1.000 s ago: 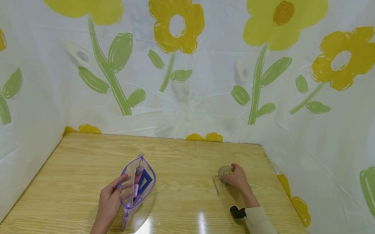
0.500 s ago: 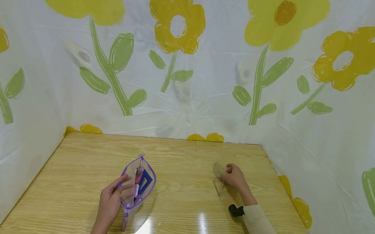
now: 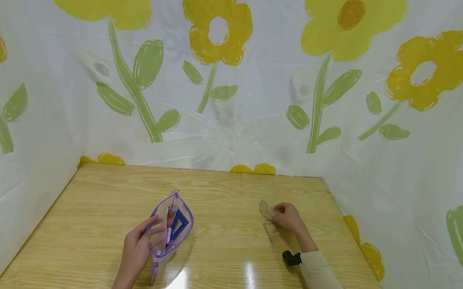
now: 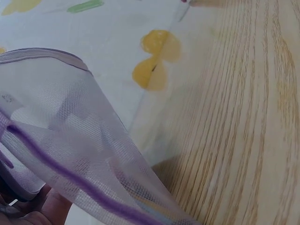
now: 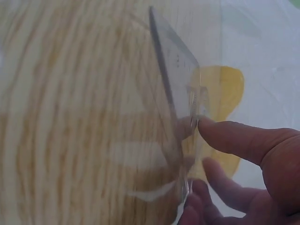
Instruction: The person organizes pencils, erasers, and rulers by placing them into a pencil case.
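Observation:
My left hand [image 3: 137, 244] grips the near-left side of a pencil pouch [image 3: 155, 250], clear mesh with purple trim, its mouth spread wide. Inside it are a blue set square [image 3: 179, 225] and some pink items [image 3: 168, 234]. In the left wrist view the mesh pouch [image 4: 79, 112] covers most of the hand. On the right, my right hand [image 3: 290, 219] pinches a clear protractor [image 3: 266, 209] between thumb and fingers. Just below it is a clear ruler-like piece [image 3: 270, 231]; I cannot tell whether it is held too. The right wrist view shows transparent plastic [image 5: 173, 70] standing edge-on beside the thumb.
The wood-grain table [image 3: 225, 250] runs between the two hands. White cloth printed with yellow flowers [image 3: 232, 131] encloses it at the back and sides. A black wrist camera [image 3: 291, 258] sits by the right sleeve [image 3: 323, 274].
My right hand has shifted slightly left with the protractor, which has turned and now shows its half-round shape. The left hand and the pouch stay nearly still.

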Tool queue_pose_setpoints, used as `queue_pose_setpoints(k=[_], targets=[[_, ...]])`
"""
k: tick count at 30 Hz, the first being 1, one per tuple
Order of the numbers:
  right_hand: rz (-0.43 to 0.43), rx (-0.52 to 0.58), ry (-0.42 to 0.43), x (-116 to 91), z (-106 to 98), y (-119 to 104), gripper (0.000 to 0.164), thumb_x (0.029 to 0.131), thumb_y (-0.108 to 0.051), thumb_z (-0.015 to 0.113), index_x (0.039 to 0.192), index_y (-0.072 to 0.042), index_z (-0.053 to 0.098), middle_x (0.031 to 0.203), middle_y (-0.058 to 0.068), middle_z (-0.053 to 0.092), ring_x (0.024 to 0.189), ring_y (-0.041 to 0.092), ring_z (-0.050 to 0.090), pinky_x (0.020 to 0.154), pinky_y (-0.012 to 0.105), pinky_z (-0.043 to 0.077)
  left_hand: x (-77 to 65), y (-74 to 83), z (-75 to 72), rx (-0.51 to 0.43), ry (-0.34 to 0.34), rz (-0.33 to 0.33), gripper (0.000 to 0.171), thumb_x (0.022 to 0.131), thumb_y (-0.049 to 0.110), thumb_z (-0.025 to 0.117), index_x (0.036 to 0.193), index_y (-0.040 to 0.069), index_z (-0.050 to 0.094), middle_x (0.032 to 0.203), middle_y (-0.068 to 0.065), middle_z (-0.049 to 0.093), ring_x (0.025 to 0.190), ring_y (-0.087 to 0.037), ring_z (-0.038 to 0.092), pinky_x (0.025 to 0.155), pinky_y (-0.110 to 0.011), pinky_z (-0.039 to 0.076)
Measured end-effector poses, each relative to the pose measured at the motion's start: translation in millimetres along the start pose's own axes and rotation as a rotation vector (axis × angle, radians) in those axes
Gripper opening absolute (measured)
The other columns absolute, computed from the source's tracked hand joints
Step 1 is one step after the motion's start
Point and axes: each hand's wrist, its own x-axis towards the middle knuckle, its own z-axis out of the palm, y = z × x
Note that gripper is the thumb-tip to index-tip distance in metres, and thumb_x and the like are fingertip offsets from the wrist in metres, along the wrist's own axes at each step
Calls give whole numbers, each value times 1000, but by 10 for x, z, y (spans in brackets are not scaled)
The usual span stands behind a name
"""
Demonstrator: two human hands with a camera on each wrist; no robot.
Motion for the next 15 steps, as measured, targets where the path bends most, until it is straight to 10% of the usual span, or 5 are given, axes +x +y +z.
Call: queue_pose_setpoints(k=[15], targets=[[10, -17, -18, -6, 46, -69, 57, 83, -18, 84, 127, 7, 60, 118, 24, 62, 108, 36, 59, 90, 51, 56, 4, 3, 19, -10, 3, 20, 49, 98, -12, 26, 142, -14, 46, 139, -31, 53, 100, -3, 68, 84, -26, 64]])
